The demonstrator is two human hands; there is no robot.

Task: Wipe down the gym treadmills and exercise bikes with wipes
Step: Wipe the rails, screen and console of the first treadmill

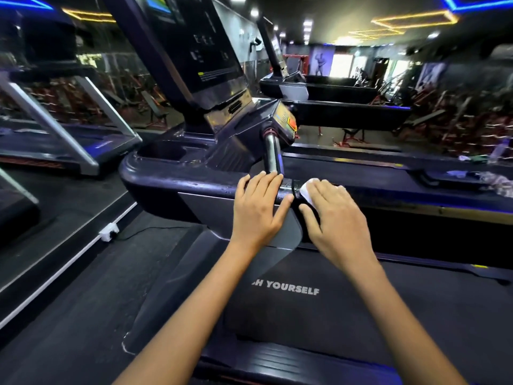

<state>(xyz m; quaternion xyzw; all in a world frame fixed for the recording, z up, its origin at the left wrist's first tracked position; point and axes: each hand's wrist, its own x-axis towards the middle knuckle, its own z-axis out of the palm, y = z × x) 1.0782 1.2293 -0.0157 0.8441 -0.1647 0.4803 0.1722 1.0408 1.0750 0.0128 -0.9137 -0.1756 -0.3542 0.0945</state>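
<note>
A dark treadmill fills the middle of the head view, with its side handrail [177, 184] running across. My left hand [259, 207] rests on this rail, fingers straight over the top and thumb against the front face. My right hand [333, 215] lies just to the right of it and presses a white wipe [306, 191] flat onto the rail. Only the wipe's left edge shows from under the fingers. A chrome grip bar [272, 154] rises from the rail toward the console [194, 51] right above my left fingertips.
The treadmill belt [319, 315] with white lettering lies below my forearms. More treadmills [333, 90] stand behind and to the right. A mirror wall [55, 107] is on the left, with a white wall socket [108, 232] at its base. Crumpled cloths [497, 182] lie on the far right.
</note>
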